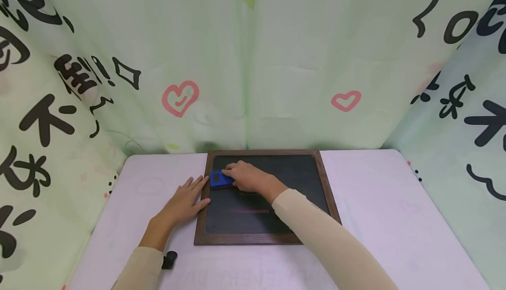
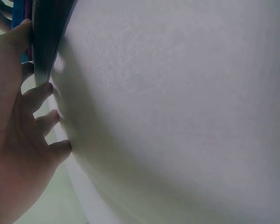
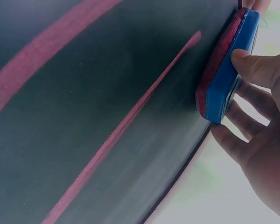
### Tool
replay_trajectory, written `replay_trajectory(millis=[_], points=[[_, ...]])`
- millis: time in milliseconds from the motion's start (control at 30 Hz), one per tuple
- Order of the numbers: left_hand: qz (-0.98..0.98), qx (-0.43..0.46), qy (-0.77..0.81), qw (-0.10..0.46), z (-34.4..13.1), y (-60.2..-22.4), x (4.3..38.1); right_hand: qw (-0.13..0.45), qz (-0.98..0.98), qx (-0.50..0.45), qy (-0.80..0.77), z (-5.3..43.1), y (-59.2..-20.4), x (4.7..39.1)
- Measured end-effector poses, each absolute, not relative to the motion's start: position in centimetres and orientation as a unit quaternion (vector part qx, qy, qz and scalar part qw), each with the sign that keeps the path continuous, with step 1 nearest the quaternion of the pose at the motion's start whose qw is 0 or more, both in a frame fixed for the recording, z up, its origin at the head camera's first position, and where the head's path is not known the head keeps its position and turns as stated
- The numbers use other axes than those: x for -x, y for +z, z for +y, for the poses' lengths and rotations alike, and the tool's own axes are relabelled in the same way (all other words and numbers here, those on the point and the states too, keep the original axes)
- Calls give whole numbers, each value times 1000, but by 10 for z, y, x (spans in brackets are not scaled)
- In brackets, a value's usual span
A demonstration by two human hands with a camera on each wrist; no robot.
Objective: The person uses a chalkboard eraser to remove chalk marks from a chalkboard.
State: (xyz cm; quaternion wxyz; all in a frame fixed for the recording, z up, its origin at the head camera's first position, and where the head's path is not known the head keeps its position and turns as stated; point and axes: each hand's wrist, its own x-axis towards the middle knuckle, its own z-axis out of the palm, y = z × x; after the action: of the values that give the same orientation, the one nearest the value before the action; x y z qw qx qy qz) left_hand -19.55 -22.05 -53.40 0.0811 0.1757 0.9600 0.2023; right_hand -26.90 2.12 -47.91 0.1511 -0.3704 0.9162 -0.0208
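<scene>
My right hand (image 1: 251, 178) grips a blue chalkboard eraser (image 1: 216, 181) near the upper left of a small blackboard (image 1: 245, 223). In the right wrist view, the thumb presses one side of the eraser (image 3: 220, 86) and the fingers are on the other; its reddish felt faces the dark surface. Pink chalk lines (image 3: 130, 116) cross the board there. My left hand (image 1: 183, 204) rests with spread fingers at the board's left wooden frame (image 1: 200, 224). In the left wrist view, the thumb touches the frame (image 2: 45, 42) and the fingertips lie along it and the tabletop.
The blackboard lies on a pale table (image 1: 379, 219). A small black object (image 1: 169, 260) shows beside the left wrist. Light green curtains (image 1: 292, 61) with black lettering and pink hearts surround the table's back and sides.
</scene>
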Motion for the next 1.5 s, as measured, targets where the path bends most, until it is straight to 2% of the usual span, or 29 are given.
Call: replay_trajectory(millis=[500, 1500], points=[[957, -177, 216, 82, -218, -535, 191, 184, 928, 319, -60, 52, -482, 265], [958, -178, 214, 69, -221, -538, 194, 149, 948, 259, -112, 149, -480, 263]])
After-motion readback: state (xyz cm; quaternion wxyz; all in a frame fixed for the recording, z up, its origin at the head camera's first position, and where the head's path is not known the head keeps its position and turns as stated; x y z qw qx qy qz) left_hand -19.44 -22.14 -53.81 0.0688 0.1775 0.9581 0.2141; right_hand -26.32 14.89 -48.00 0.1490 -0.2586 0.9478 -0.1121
